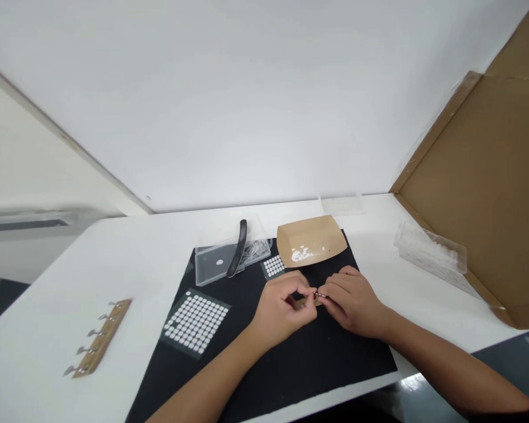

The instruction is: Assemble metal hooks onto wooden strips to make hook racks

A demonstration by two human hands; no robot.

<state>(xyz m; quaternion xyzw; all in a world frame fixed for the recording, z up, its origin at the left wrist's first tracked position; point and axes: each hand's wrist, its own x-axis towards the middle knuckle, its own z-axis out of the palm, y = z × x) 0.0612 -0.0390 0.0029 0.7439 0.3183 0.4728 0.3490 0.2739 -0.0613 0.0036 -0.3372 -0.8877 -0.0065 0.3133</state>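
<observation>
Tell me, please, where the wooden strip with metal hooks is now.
In the head view, the wooden strip lies at the left on the white table, left of the black mat and the sheet of white dots.

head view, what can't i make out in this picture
All in the head view:
- Small dark item at the fingertips of the left hand and right hand: too small, partly covered by fingers.
- Tan piece beneath it: mostly hidden by both hands.
- Contents of the clear box at right: too blurred to identify.
- Cardboard: cut off by the right edge.
</observation>
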